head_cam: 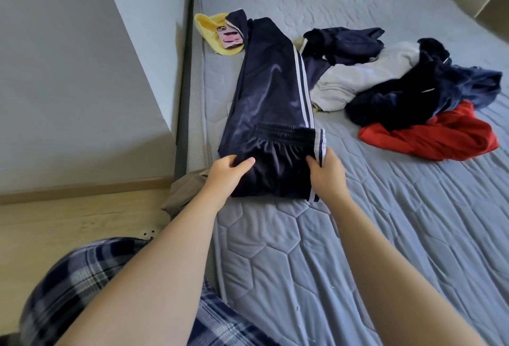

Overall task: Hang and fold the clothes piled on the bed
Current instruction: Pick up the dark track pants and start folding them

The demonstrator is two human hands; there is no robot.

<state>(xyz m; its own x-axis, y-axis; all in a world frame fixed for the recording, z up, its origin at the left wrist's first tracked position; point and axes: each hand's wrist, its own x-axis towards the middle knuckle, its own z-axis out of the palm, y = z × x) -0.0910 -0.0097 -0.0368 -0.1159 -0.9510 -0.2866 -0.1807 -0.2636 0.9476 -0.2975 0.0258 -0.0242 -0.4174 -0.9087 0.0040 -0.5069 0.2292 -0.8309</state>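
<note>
Navy track pants (271, 92), white side stripes: laid lengthwise on bed (303, 249), flattened for folding. Left hand (225, 177) and right hand (327, 175) each grip a near-end corner, probably to fold it over. Unsorted clothes pile (413, 92) lies beside it.

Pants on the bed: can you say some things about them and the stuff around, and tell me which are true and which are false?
1. The left grip and the right grip both hold the pants. True.
2. The pants are green. False: they are navy with white stripes.
3. A phone lies on the yellow cloth. True.
4. The red cloth lies on the floor. False: it lies on the bed, at the near edge of the pile.
</note>
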